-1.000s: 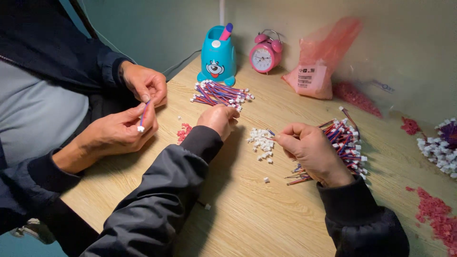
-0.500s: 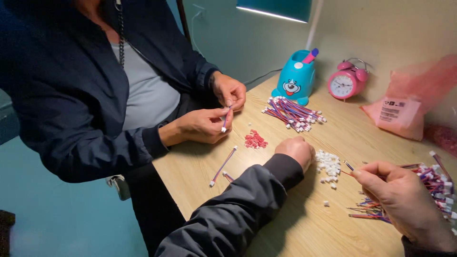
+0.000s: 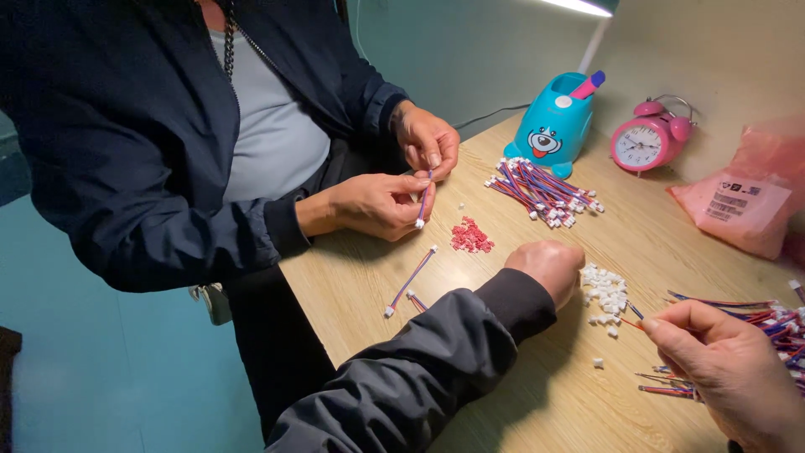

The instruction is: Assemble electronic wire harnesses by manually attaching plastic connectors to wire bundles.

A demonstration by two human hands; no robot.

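My left hand [image 3: 549,267] rests on the wooden table [image 3: 503,394] as a closed fist, just left of a small pile of white connectors [image 3: 605,289]. What lies inside the fist is hidden. My right hand [image 3: 719,369] sits at the lower right and pinches a thin red and blue wire [image 3: 633,316] whose tip points at the white pile. A heap of the same wires [image 3: 776,323] lies behind that hand. Across the table a co-worker's two hands [image 3: 394,197] hold one wire upright.
A bundle of finished wires [image 3: 541,189] lies by a blue bear-shaped pen holder [image 3: 553,126]. A pink alarm clock [image 3: 650,138] and a pink plastic bag [image 3: 742,201] stand at the back. Red connectors [image 3: 471,236] and two loose wires [image 3: 411,281] lie near the table edge.
The view has swung left and shows more of the co-worker. My left fist stays by the white pile. My right hand keeps its pinch on a wire.
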